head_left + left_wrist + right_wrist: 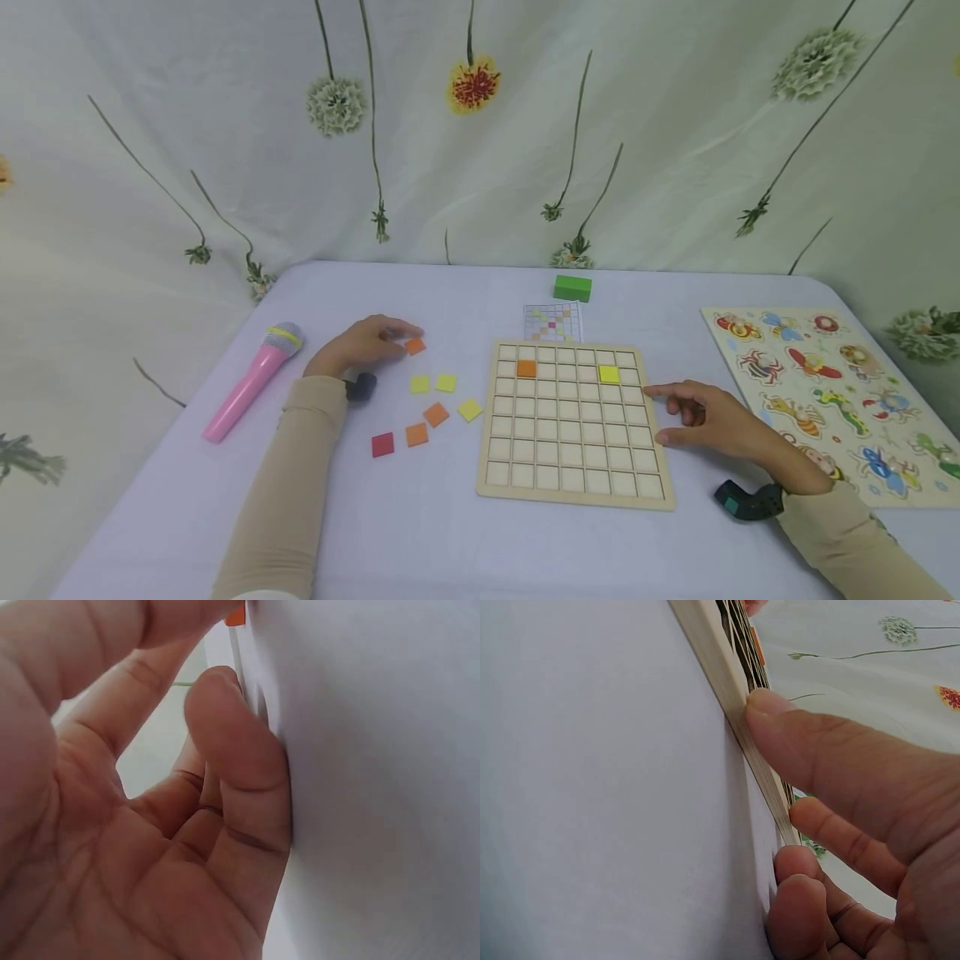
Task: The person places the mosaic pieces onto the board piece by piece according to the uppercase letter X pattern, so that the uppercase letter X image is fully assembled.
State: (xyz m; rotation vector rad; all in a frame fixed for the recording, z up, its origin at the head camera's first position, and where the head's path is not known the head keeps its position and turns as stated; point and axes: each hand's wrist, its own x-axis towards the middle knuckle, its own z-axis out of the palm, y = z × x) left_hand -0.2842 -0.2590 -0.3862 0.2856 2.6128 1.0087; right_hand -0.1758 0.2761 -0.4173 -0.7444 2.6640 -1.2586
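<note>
In the head view, my left hand (367, 343) is at the left of the table, pinching an orange square tile (415, 345) between thumb and index finger. The left wrist view shows this tile (235, 615) only as a sliver by the fingertips, and the hand's other fingers curl against the cloth. A wooden grid board (576, 498) lies flat in the middle, with one orange tile (527, 368) and one yellow tile (609, 374) in its cells. My right hand (712, 421) touches the board's right edge with thumb and index finger; its other fingers are bent.
Loose yellow tiles (446, 382), orange tiles (416, 434) and a red tile (382, 444) lie left of the board. Behind it are a printed pattern card (552, 322) and a green block (573, 288). A pink toy microphone (255, 383) lies left, an insect puzzle board (825, 400) right.
</note>
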